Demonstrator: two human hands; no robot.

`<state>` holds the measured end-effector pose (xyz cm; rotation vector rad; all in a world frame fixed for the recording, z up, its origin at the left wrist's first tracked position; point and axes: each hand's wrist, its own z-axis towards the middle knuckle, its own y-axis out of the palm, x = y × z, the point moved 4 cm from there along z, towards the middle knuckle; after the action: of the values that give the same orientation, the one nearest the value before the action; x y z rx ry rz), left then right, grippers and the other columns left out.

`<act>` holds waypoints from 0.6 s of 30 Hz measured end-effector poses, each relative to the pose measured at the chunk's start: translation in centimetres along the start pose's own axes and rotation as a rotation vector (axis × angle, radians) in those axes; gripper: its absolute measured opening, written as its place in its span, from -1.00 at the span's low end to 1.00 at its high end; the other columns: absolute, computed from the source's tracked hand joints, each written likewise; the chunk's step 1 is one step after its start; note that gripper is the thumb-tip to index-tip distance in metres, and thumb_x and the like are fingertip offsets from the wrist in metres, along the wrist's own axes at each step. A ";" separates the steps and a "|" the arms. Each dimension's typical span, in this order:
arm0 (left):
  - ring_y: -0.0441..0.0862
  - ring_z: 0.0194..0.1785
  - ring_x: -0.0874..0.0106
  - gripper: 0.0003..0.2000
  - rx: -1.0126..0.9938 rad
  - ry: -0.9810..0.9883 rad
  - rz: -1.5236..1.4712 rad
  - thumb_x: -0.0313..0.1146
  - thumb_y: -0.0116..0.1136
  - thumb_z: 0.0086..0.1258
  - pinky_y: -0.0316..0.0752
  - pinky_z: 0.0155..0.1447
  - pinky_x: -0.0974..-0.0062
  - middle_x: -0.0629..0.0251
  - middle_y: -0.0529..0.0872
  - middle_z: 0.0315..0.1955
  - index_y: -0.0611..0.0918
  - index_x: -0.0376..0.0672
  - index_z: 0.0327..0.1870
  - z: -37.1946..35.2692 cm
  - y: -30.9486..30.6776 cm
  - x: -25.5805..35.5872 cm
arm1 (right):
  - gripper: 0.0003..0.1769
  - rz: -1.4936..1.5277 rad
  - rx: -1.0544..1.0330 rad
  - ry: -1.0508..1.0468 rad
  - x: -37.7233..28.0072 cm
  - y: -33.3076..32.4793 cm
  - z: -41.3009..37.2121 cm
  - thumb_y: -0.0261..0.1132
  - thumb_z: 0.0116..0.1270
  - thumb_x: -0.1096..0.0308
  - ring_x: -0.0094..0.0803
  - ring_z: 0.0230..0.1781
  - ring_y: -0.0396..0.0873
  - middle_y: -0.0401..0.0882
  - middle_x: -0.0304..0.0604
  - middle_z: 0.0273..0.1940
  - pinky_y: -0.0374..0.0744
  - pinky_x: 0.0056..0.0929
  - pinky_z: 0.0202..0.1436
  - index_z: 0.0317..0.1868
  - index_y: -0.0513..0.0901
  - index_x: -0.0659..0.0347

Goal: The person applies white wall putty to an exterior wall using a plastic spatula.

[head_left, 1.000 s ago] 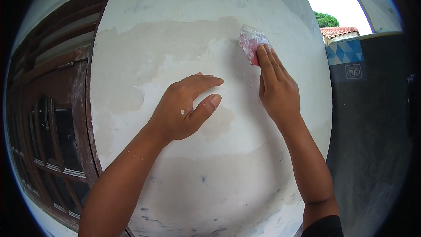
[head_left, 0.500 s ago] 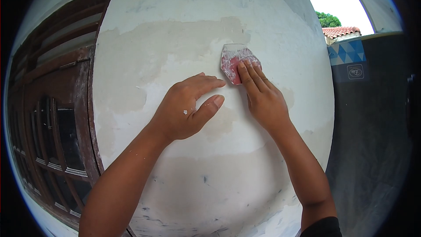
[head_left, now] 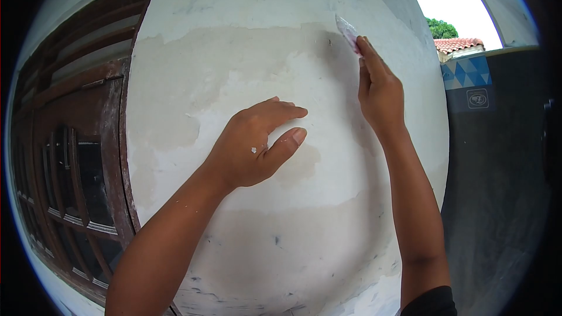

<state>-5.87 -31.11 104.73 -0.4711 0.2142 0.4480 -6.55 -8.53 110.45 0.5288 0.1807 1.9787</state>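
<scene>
Soft shadow, fisheye-bowed wall

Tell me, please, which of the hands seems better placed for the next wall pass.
Probably the right hand: it grips the flat scraper in front of the wall, while the left hand is open with no tool visible.

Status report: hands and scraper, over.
Right hand grips scraper, nearly edge-on to view. Left hand open before wall, nothing visible in it. No obstruction seen near scraper.
</scene>
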 end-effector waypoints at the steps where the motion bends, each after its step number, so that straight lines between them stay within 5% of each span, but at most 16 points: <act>1: 0.65 0.21 0.05 -0.61 0.001 -0.002 0.001 -0.27 0.02 0.39 0.29 0.52 0.08 -0.07 0.75 0.01 0.68 -0.36 0.08 0.0 0.0 -0.1 | -0.70 0.091 0.035 0.096 0.3 -0.7 0.6 0.14 0.54 0.44 -0.23 -0.05 0.76 0.73 -0.01 0.07 0.71 -0.36 0.02 0.21 0.58 0.24; 3: 0.65 0.20 0.06 -0.62 0.005 0.015 -0.018 -0.28 0.03 0.39 0.29 0.52 0.09 -0.07 0.75 0.01 0.68 -0.36 0.08 0.0 0.0 0.0 | -0.72 0.522 0.171 0.357 2.3 -0.3 1.9 0.12 0.57 0.39 -0.35 -0.24 0.75 0.76 -0.01 -0.10 0.70 -0.41 -0.12 0.16 0.59 0.33; 5: 0.65 0.20 0.06 -0.62 0.001 0.013 -0.012 -0.28 0.03 0.40 0.29 0.52 0.09 -0.07 0.76 0.00 0.68 -0.36 0.08 0.0 0.0 0.1 | -0.71 0.640 0.175 0.464 2.7 -0.4 3.5 0.13 0.56 0.36 -0.47 -0.30 0.67 0.71 -0.08 -0.20 0.68 -0.45 -0.22 0.11 0.59 0.40; 8: 0.65 0.20 0.06 -0.61 -0.002 0.019 -0.002 -0.27 0.03 0.40 0.30 0.52 0.09 -0.07 0.76 0.01 0.68 -0.36 0.08 0.1 0.0 0.2 | -0.68 0.879 -0.058 0.816 4.7 1.4 4.7 0.18 0.54 0.32 -0.52 -0.36 0.52 0.62 -0.20 -0.27 0.54 -0.52 -0.37 0.09 0.62 0.41; 15: 0.64 0.21 0.04 -0.60 -0.012 0.019 0.023 -0.26 0.03 0.39 0.29 0.52 0.08 -0.08 0.75 0.01 0.68 -0.36 0.09 0.1 -0.1 0.3 | -0.64 0.852 -0.260 0.907 8.2 4.6 5.0 0.22 0.53 0.27 -0.54 -0.45 0.42 0.59 -0.23 -0.32 0.45 -0.50 -0.42 0.11 0.64 0.42; 18: 0.64 0.21 0.05 -0.60 -0.002 0.011 0.009 -0.26 0.03 0.38 0.29 0.53 0.08 -0.08 0.75 0.01 0.68 -0.36 0.08 0.1 -0.1 0.1 | -0.64 0.623 -0.247 0.876 8.8 4.2 4.5 0.23 0.53 0.25 -0.54 -0.45 0.42 0.59 -0.25 -0.33 0.45 -0.50 -0.41 0.09 0.66 0.41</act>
<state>-5.77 -31.11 104.80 -0.4749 0.2267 0.4550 -11.28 -3.10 118.50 -0.5441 0.3297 2.6836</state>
